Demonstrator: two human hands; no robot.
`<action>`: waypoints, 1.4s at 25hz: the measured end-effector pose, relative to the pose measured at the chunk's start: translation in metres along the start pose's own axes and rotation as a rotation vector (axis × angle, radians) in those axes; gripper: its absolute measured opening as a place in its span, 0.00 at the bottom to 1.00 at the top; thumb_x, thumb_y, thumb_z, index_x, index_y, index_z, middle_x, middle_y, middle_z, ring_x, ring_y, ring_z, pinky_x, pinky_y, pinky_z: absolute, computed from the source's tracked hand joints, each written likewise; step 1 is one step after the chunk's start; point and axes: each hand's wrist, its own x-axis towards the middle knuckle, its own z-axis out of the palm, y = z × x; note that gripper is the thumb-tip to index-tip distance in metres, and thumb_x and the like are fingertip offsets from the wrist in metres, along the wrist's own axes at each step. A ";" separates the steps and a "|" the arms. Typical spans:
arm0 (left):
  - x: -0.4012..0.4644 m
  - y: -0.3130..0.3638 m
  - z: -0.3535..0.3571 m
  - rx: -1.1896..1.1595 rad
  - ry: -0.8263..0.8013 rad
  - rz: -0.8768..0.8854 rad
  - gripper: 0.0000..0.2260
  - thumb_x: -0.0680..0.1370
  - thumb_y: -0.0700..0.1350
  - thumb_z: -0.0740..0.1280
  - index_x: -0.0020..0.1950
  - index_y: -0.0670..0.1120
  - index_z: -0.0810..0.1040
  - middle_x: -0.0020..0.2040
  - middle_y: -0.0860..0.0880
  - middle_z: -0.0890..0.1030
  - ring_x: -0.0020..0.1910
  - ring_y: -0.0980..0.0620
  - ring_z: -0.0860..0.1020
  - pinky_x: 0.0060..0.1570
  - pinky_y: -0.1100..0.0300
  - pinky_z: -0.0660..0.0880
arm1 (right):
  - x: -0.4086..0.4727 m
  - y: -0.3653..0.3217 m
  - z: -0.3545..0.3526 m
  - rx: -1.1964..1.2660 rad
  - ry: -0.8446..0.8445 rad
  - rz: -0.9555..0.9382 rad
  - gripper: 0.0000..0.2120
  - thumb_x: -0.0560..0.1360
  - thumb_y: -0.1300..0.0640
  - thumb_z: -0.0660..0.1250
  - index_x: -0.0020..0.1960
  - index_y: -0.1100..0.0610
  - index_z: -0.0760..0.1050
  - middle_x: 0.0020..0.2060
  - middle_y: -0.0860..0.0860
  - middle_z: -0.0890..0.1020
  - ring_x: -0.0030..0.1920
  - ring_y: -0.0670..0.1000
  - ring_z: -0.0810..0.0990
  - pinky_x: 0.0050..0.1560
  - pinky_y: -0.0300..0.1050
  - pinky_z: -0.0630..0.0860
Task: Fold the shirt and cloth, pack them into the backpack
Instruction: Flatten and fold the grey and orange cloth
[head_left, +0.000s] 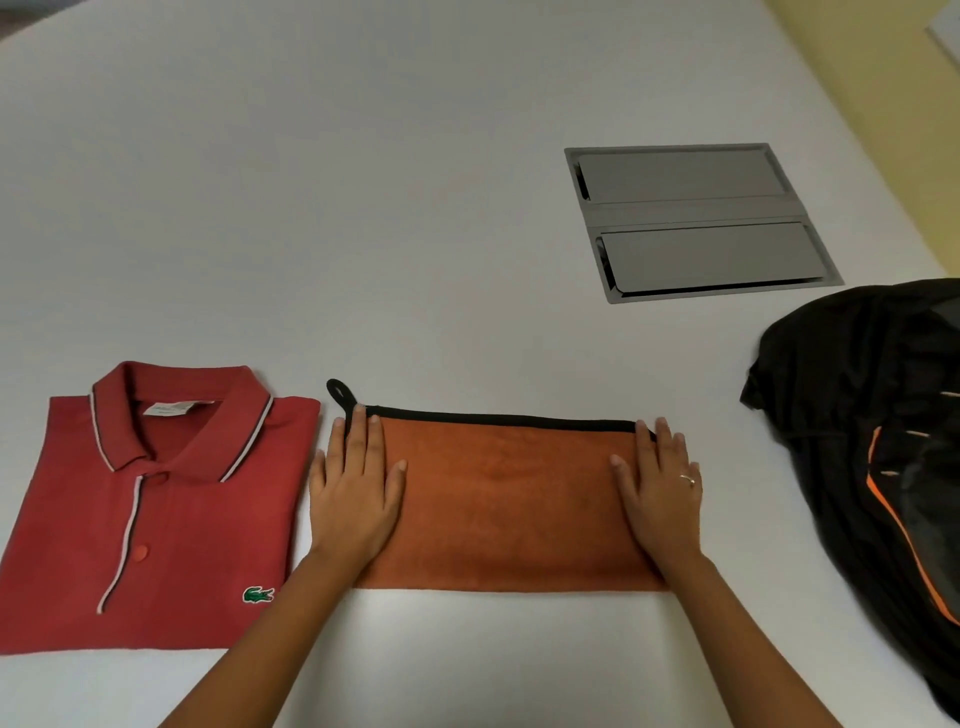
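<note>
An orange cloth with a black edge and a hanging loop lies flat in a long rectangle at the table's front middle. My left hand presses flat on its left end, fingers straight. My right hand presses flat on its right end in the same way. To the left lies a red polo shirt, folded, collar up, with a green crocodile logo. A black backpack with orange trim slumps at the right edge, partly cut off by the frame.
The white table stretches far back. A grey metal cable hatch is set flush into it behind the cloth on the right. A yellow wall runs along the far right.
</note>
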 end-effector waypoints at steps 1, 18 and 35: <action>0.006 -0.001 -0.004 0.006 0.005 -0.004 0.27 0.79 0.55 0.52 0.75 0.45 0.63 0.75 0.45 0.63 0.73 0.43 0.62 0.62 0.41 0.66 | 0.005 0.005 -0.007 0.051 -0.004 0.000 0.29 0.78 0.40 0.50 0.73 0.56 0.65 0.72 0.56 0.65 0.72 0.60 0.63 0.67 0.61 0.62; 0.088 -0.001 -0.070 0.074 -0.335 0.052 0.07 0.78 0.54 0.65 0.54 0.55 0.78 0.50 0.58 0.75 0.60 0.50 0.62 0.55 0.50 0.55 | 0.056 0.010 -0.054 0.633 -0.318 0.184 0.10 0.71 0.57 0.73 0.52 0.55 0.78 0.45 0.48 0.80 0.48 0.50 0.79 0.44 0.41 0.74; -0.054 0.098 0.029 0.064 -0.122 0.486 0.29 0.80 0.61 0.50 0.75 0.44 0.63 0.76 0.42 0.59 0.75 0.42 0.60 0.66 0.39 0.66 | -0.053 0.010 -0.029 0.274 0.023 0.294 0.33 0.72 0.34 0.62 0.62 0.61 0.69 0.52 0.56 0.76 0.45 0.59 0.79 0.40 0.50 0.75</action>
